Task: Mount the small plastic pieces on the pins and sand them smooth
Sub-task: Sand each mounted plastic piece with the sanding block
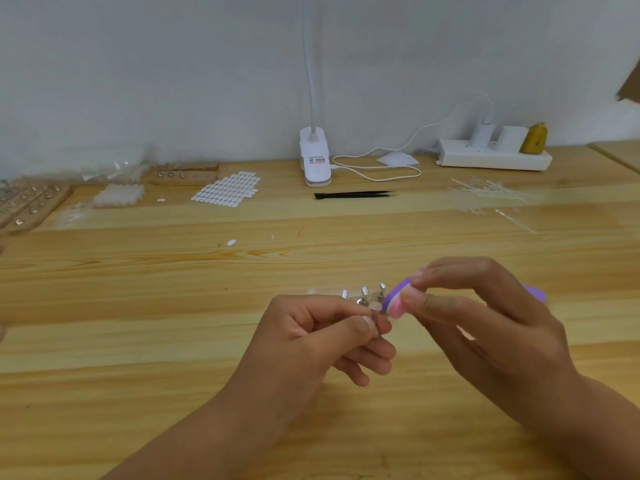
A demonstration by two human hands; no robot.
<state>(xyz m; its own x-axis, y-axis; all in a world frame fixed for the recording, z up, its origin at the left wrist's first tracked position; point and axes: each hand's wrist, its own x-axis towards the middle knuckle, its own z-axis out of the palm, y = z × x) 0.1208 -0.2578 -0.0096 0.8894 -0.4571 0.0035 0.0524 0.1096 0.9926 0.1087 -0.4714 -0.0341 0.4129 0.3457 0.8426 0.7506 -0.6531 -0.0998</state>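
Note:
My left hand (322, 337) pinches a small metal pin (375, 322) between thumb and forefinger, with a clear plastic piece on its tip that is hard to make out. My right hand (485, 320) grips a purple and pink sanding block (398, 301), whose pink end touches the pin's tip. The block's far purple end (535, 292) shows past my right hand. Several more pins (363, 294) stand on the wooden table (173, 306) just behind my hands.
At the back stand a white clip lamp (314, 157) with its cable, a white power strip (495, 154) and black tweezers (353, 194). A sheet of white oval pads (227, 188), wooden pin racks (31, 202) and clear plastic strips (485, 195) also lie there.

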